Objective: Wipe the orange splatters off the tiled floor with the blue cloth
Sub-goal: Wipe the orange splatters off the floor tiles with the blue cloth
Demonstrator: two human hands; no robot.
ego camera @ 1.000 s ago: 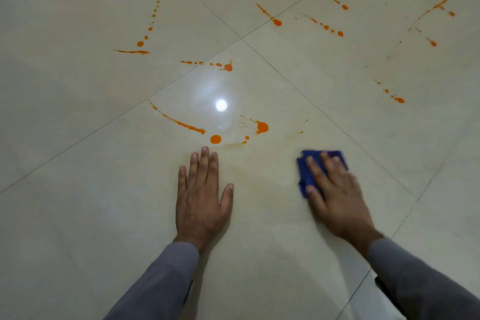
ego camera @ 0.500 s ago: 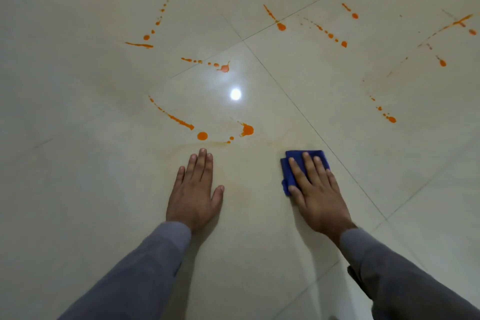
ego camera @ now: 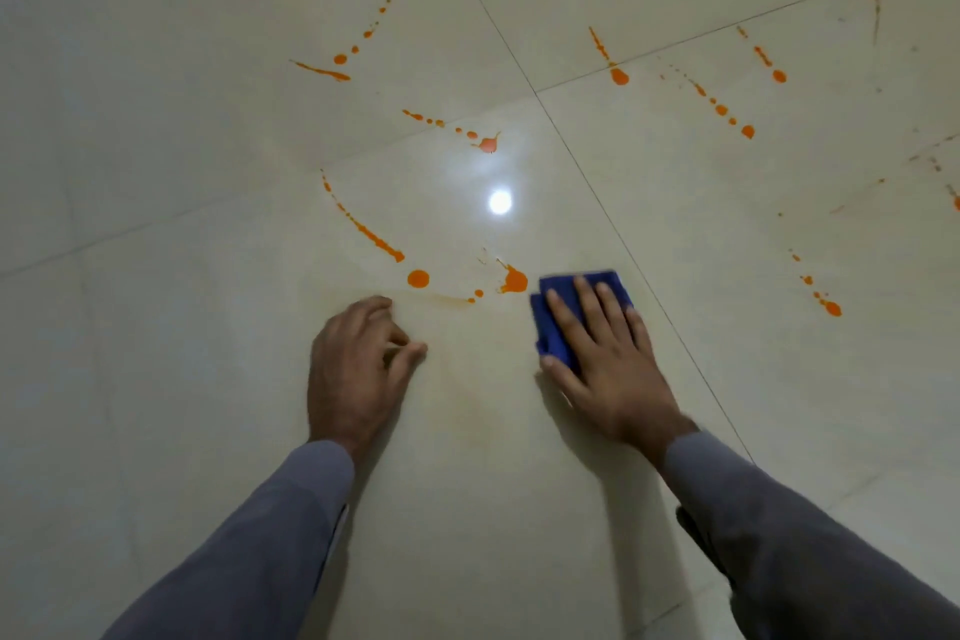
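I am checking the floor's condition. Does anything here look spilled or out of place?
Yes. Orange splatters lie in drops and streaks across the tiled floor, the nearest just left of the blue cloth under the right hand. A faint orange smear shows in front of the left hand.

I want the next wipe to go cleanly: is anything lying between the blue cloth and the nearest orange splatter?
Nothing visible: the blue cloth under the right hand sits just right of the nearest splatter, with bare tile between. The left hand is off to the side.
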